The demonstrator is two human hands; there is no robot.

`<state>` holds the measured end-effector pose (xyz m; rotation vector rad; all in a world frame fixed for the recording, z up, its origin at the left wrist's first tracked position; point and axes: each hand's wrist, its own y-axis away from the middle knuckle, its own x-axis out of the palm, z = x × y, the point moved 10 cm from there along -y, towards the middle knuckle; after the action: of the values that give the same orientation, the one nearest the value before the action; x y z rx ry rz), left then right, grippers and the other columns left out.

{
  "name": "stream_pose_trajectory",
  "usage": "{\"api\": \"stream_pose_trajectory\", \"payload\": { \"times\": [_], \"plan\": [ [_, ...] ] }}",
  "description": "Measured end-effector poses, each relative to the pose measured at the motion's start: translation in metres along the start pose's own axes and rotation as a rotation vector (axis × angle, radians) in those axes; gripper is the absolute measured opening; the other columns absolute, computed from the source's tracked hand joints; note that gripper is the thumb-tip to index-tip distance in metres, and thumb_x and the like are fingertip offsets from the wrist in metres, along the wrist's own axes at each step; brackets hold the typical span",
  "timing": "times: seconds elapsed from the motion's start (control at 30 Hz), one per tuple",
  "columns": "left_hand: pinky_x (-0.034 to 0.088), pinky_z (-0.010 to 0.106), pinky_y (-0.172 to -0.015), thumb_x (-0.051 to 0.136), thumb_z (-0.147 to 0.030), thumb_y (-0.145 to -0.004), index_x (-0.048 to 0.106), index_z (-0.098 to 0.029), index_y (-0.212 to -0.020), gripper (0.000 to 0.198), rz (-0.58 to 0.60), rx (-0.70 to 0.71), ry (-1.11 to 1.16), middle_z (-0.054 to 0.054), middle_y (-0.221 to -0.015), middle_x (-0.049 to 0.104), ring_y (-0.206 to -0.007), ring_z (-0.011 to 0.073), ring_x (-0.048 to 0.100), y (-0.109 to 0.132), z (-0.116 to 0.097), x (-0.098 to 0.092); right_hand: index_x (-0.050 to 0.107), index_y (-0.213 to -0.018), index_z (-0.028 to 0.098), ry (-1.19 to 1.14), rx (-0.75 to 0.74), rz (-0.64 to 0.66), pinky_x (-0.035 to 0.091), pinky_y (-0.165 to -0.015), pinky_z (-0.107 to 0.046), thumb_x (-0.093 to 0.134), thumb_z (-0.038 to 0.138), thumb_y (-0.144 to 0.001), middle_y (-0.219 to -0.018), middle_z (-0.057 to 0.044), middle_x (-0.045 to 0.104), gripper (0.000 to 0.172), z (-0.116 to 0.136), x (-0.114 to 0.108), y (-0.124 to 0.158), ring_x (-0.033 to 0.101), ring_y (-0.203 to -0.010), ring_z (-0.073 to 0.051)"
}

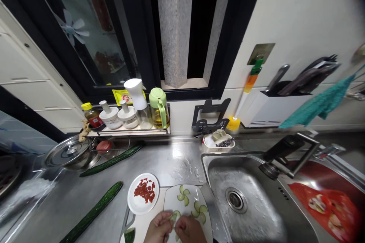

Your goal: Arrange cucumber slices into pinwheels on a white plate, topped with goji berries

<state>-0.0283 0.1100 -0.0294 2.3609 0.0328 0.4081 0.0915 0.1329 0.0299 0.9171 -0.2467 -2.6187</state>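
Note:
Low in the head view, my left hand (pixel 159 228) and my right hand (pixel 189 229) meet over a white plate (pixel 207 207). Fingers of both hands are pinched together around thin green cucumber slices (pixel 175 213); the fingers partly hide them. Farther up the plate lie curved cucumber slices (pixel 183 194) fanned like petals, with another such group (pixel 199 211) at the right. A round white dish (pixel 134 205) of small red dried berries (pixel 146 190) is left of the plate. A cut cucumber piece (pixel 129 234) rests on the cutting board (pixel 140 227) near my left hand.
Two whole cucumbers (pixel 95 209) (pixel 114 162) lie on the steel counter at left. A sink (pixel 245 186) with a faucet (pixel 303 153) is at right, a red plastic bag (pixel 327 205) beyond. Seasoning jars and an oil bottle (pixel 159 108) stand on a rack under the window.

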Motion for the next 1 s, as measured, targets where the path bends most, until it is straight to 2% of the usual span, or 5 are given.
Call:
{"api": "stream_pose_trajectory", "payload": {
  "times": [0.17,0.37,0.6,0.8,1.0],
  "plan": [
    [0.035,0.023,-0.059,0.078,-0.037,-0.047,0.068,-0.016,-0.073,0.035,-0.014,0.155,-0.116,-0.001,-0.063,0.066,-0.056,0.0094,0.051,0.003,-0.036,0.004,0.06,-0.068,0.019,-0.125,0.126,-0.054,0.04,-0.063,-0.025,0.051,0.005,-0.068,-0.063,0.002,0.059,0.017,-0.009,-0.003,-0.006,0.057,-0.065,-0.015],
    [0.032,0.023,-0.058,0.056,-0.031,-0.068,0.057,-0.019,-0.063,0.013,-0.189,0.408,-0.67,-0.006,-0.056,0.046,-0.058,0.0105,0.043,0.01,-0.074,-0.002,0.049,-0.069,0.021,-0.134,0.156,-0.171,0.038,-0.06,-0.025,0.045,-0.002,-0.068,-0.059,0.006,0.048,0.023,-0.005,-0.01,-0.011,0.053,-0.06,-0.015],
    [0.034,0.022,-0.061,0.044,-0.022,-0.076,0.052,-0.021,-0.066,0.013,-0.153,0.433,-0.96,-0.003,-0.061,0.051,-0.063,0.013,0.05,0.011,-0.085,0.012,0.049,-0.066,0.021,0.004,0.199,-0.138,0.04,-0.063,-0.026,0.044,0.0,-0.074,-0.066,-0.001,0.062,0.024,-0.002,-0.006,-0.014,0.06,-0.067,-0.017],
    [0.034,0.023,-0.065,0.042,-0.021,-0.077,0.049,-0.021,-0.065,0.014,-0.162,0.449,-1.037,-0.001,-0.067,0.055,-0.068,0.0144,0.052,0.013,-0.088,0.019,0.058,-0.074,0.018,0.153,0.206,-0.078,0.038,-0.064,-0.027,0.041,0.0,-0.08,-0.073,-0.006,0.068,0.025,0.005,-0.005,-0.016,0.063,-0.072,-0.018],
    [0.034,0.023,-0.066,0.042,-0.019,-0.078,0.049,-0.021,-0.065,0.015,-0.171,0.454,-1.058,0.0,-0.068,0.058,-0.07,0.0144,0.054,0.012,-0.088,0.02,0.059,-0.086,0.015,0.192,0.21,-0.067,0.04,-0.068,-0.028,0.043,-0.004,-0.076,-0.082,-0.008,0.069,0.026,0.011,-0.005,-0.016,0.065,-0.08,-0.02]
  ]
}}
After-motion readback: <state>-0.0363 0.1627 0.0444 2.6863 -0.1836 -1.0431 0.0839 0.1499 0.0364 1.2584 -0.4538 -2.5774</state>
